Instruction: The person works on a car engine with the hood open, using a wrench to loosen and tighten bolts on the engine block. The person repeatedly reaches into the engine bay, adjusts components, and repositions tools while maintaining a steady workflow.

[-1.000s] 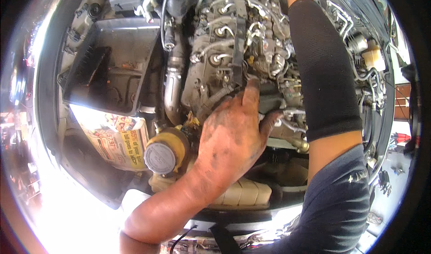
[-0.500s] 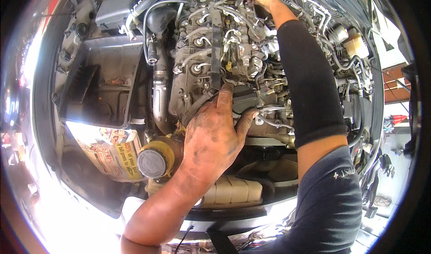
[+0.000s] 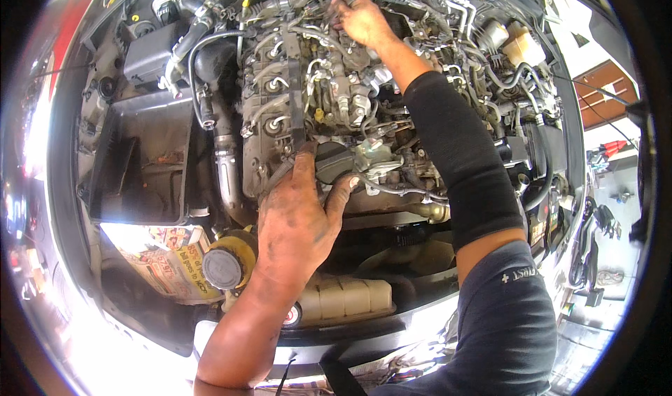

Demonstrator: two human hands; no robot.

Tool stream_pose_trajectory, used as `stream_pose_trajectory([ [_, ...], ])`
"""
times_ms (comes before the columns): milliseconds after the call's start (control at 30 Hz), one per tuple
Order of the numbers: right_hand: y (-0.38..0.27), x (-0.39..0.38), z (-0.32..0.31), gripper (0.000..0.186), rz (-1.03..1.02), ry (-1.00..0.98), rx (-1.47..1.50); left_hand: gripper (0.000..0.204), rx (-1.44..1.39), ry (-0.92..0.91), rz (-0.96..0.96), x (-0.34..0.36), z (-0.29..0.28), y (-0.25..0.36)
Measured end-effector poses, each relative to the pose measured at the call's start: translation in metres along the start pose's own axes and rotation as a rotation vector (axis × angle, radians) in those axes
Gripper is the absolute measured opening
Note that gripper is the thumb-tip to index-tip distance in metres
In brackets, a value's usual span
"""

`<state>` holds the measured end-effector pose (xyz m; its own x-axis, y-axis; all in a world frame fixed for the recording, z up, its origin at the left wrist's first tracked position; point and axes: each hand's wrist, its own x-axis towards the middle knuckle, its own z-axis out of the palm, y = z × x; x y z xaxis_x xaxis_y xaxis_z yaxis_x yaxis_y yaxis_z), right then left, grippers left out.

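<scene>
In a car's engine bay, my left hand [image 3: 297, 221] rests on the front of the engine [image 3: 255, 168], index finger and thumb spread either side of a dark rounded cover [image 3: 333, 162]. My right hand [image 3: 364, 25], its forearm in a black sleeve, reaches to the rear of the engine among hoses and pipes. Its fingers are curled on something small and dark that I cannot make out. A black rail [image 3: 292, 95] runs along the injectors between the two hands.
An open black airbox [image 3: 143, 165] lies left, with printed paper [image 3: 154, 259] below it. A yellow reservoir with a grey cap [image 3: 227, 263], a translucent tank [image 3: 343, 298] and the front body edge [image 3: 378, 336] are nearest me. A cream reservoir [image 3: 525, 46] sits back right.
The view has shifted, showing more of the rear engine. My right hand has come into full view, farther left along the back. My left hand stays by the dark cover.
</scene>
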<state>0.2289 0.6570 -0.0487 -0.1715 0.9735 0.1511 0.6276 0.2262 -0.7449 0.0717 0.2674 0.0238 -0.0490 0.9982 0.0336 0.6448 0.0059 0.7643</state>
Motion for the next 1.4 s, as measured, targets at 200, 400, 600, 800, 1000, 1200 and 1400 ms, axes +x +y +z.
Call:
stream_pose_trajectory([
  [200,-0.002,-0.014,0.003,0.039,-0.076,0.105,0.214,0.054,-0.005,-0.073,-0.054,-0.001,-0.002,0.001],
  [400,-0.007,-0.016,0.000,0.035,-0.034,0.096,0.203,0.069,0.023,0.007,0.026,0.000,0.001,-0.002],
  [600,-0.003,-0.008,0.004,0.032,-0.041,0.130,0.097,0.066,0.001,-0.050,-0.028,-0.001,0.000,-0.002],
  [800,-0.016,-0.017,0.004,0.036,-0.046,0.047,-0.064,0.063,0.021,-0.049,-0.057,0.000,-0.002,0.003],
  [1000,-0.017,-0.021,0.001,0.048,-0.085,-0.046,-0.263,0.053,0.008,-0.068,-0.081,0.001,-0.005,0.006],
  [1200,0.029,0.031,0.024,0.029,-0.058,-0.141,0.011,0.051,0.016,-0.057,-0.073,0.001,-0.005,0.006],
  [1400,0.034,0.058,0.012,0.055,0.194,-0.112,0.123,0.053,0.002,-0.029,-0.043,0.000,-0.005,0.004],
])
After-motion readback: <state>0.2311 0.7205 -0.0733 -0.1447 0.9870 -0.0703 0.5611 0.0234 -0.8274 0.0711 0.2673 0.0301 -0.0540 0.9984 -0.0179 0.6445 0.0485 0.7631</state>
